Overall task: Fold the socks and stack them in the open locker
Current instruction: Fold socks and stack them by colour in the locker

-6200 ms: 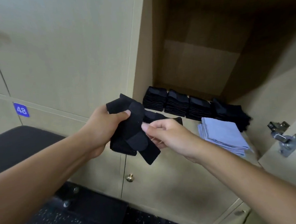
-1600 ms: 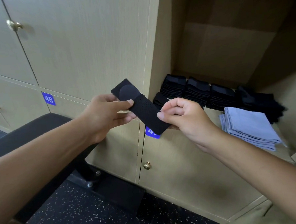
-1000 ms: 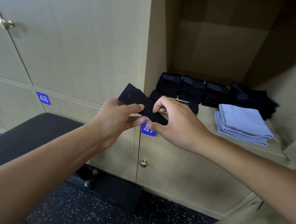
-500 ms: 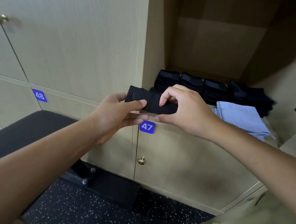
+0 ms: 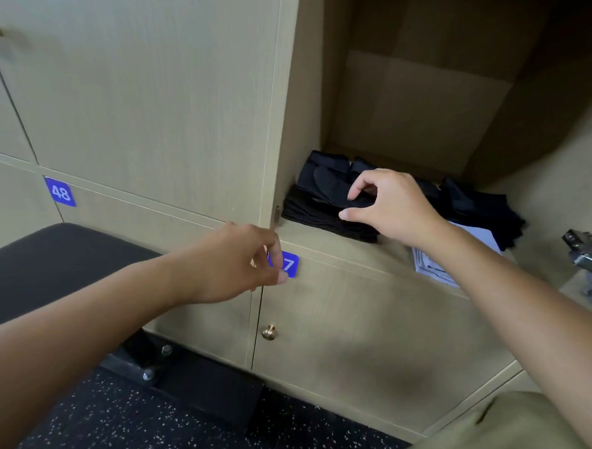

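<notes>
So you're stacking: right hand (image 5: 395, 208) pinches the folded sock (image 5: 334, 191) onto the locker's front pile (image 5: 321, 216), left hand (image 5: 241, 261) hangs empty; next, let go.

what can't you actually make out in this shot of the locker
Head view only:
- Label by the left hand: its fingers cover the first digit; only a 7 shows.
- Blue cloths: mostly behind the right forearm.
- Back sock stacks: partly behind the right hand, too dark to count.
- Locker door: cut off right; only the hinge shows.
</notes>
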`<state>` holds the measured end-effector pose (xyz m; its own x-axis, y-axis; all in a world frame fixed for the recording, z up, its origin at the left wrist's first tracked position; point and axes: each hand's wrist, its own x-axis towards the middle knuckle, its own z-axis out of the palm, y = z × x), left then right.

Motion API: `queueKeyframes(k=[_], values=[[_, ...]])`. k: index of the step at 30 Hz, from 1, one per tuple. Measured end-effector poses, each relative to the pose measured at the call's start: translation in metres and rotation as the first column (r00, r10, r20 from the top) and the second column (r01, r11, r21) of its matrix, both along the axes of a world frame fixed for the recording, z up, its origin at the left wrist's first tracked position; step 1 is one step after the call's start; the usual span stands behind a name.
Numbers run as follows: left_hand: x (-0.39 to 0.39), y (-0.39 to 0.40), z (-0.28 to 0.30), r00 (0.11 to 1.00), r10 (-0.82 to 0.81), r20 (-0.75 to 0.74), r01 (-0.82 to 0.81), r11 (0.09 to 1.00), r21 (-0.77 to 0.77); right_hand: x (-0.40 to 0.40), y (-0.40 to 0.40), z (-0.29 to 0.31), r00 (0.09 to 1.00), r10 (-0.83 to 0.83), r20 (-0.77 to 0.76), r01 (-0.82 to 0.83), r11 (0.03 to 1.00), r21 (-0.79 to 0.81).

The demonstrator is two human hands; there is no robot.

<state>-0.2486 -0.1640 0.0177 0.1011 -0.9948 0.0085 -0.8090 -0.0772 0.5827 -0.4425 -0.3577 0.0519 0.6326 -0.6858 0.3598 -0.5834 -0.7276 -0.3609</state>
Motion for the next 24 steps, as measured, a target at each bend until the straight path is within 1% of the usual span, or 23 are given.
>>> queueKeyframes(k=[3, 9, 15, 19, 21, 24], values=[[0.002, -0.001, -0.003, 0.999, -0.045, 0.029, 0.044, 0.999, 0.028, 0.007, -0.011, -0.001, 0.998, 0.002, -0.056, -0.001, 1.000, 0.026], [0.009, -0.001, -0.007, 0.998, -0.066, 0.018, 0.065, 0.996, 0.055, 0.022, -0.020, -0.004, 0.986, 0.014, -0.168, 0.000, 0.997, 0.083], [0.017, 0.002, -0.009, 0.993, -0.102, 0.052, 0.096, 0.991, 0.095, 0.025, -0.028, -0.015, 0.974, 0.027, -0.226, 0.005, 0.991, 0.137], [0.020, 0.003, -0.009, 0.994, -0.098, 0.047, 0.092, 0.989, 0.113, 0.025, -0.030, -0.018, 0.970, 0.082, -0.230, -0.041, 0.983, 0.177], [0.020, 0.003, -0.008, 0.994, -0.101, 0.049, 0.095, 0.988, 0.119, 0.026, -0.030, -0.018, 0.961, 0.108, -0.256, -0.063, 0.982, 0.180], [0.022, 0.005, -0.008, 0.993, -0.108, 0.050, 0.100, 0.986, 0.136, 0.028, -0.029, -0.018, 0.945, 0.104, -0.310, -0.062, 0.988, 0.143]])
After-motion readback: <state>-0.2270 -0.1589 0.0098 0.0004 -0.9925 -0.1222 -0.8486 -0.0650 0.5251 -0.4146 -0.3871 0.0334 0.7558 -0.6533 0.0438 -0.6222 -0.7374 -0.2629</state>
